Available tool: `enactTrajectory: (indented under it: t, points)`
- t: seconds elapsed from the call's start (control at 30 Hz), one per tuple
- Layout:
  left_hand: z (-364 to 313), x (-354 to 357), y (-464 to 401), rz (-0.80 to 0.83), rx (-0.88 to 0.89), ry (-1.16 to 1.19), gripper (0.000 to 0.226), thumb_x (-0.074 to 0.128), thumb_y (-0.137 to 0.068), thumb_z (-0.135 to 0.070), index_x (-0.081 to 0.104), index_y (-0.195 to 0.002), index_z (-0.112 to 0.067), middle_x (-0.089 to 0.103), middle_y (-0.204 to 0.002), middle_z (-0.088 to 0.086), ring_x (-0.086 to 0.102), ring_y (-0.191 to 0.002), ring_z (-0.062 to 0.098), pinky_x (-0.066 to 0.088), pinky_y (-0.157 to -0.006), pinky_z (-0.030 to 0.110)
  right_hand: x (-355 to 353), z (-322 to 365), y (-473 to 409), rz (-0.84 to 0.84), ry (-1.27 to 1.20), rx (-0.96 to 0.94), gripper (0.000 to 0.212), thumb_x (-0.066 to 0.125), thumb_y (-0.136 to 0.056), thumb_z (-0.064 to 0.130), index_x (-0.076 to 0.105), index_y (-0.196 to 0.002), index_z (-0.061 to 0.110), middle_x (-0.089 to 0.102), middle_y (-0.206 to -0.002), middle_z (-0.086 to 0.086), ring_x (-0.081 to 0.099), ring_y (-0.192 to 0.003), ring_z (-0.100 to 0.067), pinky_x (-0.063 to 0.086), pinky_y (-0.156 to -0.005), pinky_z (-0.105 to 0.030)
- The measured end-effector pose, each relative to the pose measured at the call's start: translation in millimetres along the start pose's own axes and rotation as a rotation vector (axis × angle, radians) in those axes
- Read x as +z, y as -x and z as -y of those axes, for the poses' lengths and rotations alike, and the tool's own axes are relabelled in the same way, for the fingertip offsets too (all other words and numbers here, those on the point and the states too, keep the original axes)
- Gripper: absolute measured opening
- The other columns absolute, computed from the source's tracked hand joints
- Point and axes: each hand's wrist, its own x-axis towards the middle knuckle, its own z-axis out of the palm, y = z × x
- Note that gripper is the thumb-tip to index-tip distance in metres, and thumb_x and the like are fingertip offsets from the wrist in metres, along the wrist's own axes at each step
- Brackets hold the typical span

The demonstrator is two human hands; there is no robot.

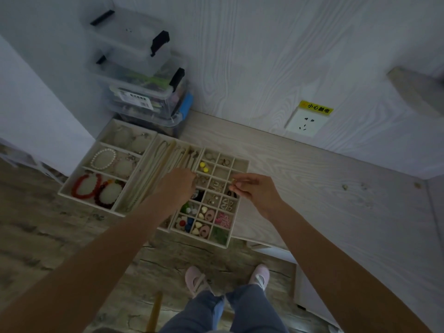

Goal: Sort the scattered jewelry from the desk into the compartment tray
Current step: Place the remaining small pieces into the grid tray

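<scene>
Both hands hover over the small-grid compartment tray (236, 221) on the counter (312, 188) — the right hand (252, 191) pinches a tiny gold earring (234, 181), the left hand (179, 186) has fingers curled at a cell's edge; what it holds, I cannot tell.

Both hands (179, 186) over compartment tray (236, 213), perhaps pinching.
</scene>
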Motion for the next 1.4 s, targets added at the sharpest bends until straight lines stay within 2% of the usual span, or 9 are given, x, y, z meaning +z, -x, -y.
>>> enactTrajectory:
  t: [0.17,0.37,0.5,0.6,0.77,0.93,1.1,1.27,1.4]
  points:
    - [-0.9,-6.4,-7.4,-0.033,0.046,-0.002,0.035,0.044,-0.096,-0.016,0.051,-0.13,-0.013,0.064,-0.106,0.012,0.062,-0.087,0.023,0.054,-0.078,0.037,0.2,3.9,-4.1,-0.04,0.039,-0.015,0.017,0.053,-0.086,-0.015,0.064,-0.095,-0.007,0.065,-0.083,-0.02,0.071,-0.067,-0.018,0.058,-0.068,-0.021]
    - [1.0,-13.0,-18.0,0.034,0.065,-0.009,0.033,0.044,-0.097,-0.016,0.055,-0.127,-0.009,0.063,-0.111,0.014,0.062,-0.091,0.025,0.053,-0.081,0.037,13.4,23.1,-24.5,-0.199,0.368,-0.103,0.013,0.063,-0.084,-0.005,0.065,-0.075,0.005,0.067,-0.069,-0.009,0.065,-0.049,-0.008,0.05,-0.05,-0.016]
    - [2.7,-15.6,-21.0,0.085,0.074,-0.025,0.033,0.046,-0.095,-0.014,0.056,-0.127,-0.008,0.061,-0.115,0.015,0.061,-0.099,0.026,0.051,-0.087,0.036,25.7,31.0,-45.2,-0.299,0.659,-0.204,0.012,0.066,-0.083,0.007,0.07,-0.076,0.016,0.069,-0.076,-0.002,0.066,-0.068,-0.016,0.054,-0.068,-0.028]
    - [3.5,-18.6,-24.4,0.111,0.099,-0.062,0.035,0.047,-0.095,-0.016,0.054,-0.129,-0.008,0.062,-0.11,0.014,0.06,-0.095,0.026,0.049,-0.083,0.032,39.9,33.2,-58.6,-0.283,0.836,-0.238,0.009,0.065,-0.086,0.015,0.073,-0.082,0.017,0.067,-0.085,0.001,0.058,-0.078,-0.01,0.043,-0.066,-0.023]
    - [5.4,-18.3,-28.9,0.115,0.103,-0.066,0.032,0.047,-0.095,-0.017,0.058,-0.124,-0.008,0.061,-0.091,0.009,0.049,-0.068,0.015,0.046,-0.068,0.028,58.3,28.1,-79.6,-0.268,1.066,-0.302,0.015,0.062,-0.088,0.019,0.069,-0.076,0.023,0.053,-0.108,-0.001,0.058,-0.093,-0.017,0.046,-0.065,-0.028]
    - [6.7,-17.9,-29.4,0.118,0.113,-0.062,0.035,0.046,-0.095,-0.017,0.055,-0.128,-0.009,0.063,-0.099,0.01,0.053,-0.072,0.018,0.045,-0.066,0.029,69.7,24.8,-85.1,-0.227,1.314,-0.38,0.017,0.058,-0.091,0.019,0.072,-0.099,0.013,0.047,-0.116,-0.008,0.051,-0.106,-0.023,0.042,-0.072,-0.03]
    - [7.7,-15.6,-28.3,0.112,0.136,-0.1,0.035,0.046,-0.096,-0.017,0.052,-0.129,-0.009,0.061,-0.104,0.012,0.06,-0.09,0.024,0.048,-0.073,0.032,80.0,17.5,-88.7,-0.226,1.389,-0.442,0.018,0.058,-0.091,0.021,0.072,-0.1,0.014,0.044,-0.117,-0.008,0.047,-0.106,-0.021,0.038,-0.066,-0.027]
    - [6.4,-16.8,-28.8,0.109,0.106,-0.061,0.03,0.049,-0.095,-0.019,0.057,-0.122,-0.007,0.062,-0.101,0.012,0.062,-0.088,0.025,0.053,-0.079,0.035,77.7,16.5,-91.2,-0.197,1.384,-0.427,0.017,0.06,-0.09,0.023,0.073,-0.101,0.018,0.045,-0.117,-0.007,0.049,-0.105,-0.02,0.037,-0.066,-0.026]
    - [4.8,-16.9,-28.8,0.094,0.093,-0.068,0.023,0.051,-0.094,-0.021,0.06,-0.11,-0.007,0.061,-0.096,0.01,0.061,-0.086,0.025,0.052,-0.078,0.035,71.3,23.4,-88.1,-0.219,1.217,-0.389,0.019,0.059,-0.091,0.024,0.073,-0.102,0.018,0.048,-0.116,-0.006,0.053,-0.102,-0.018,0.036,-0.067,-0.024]
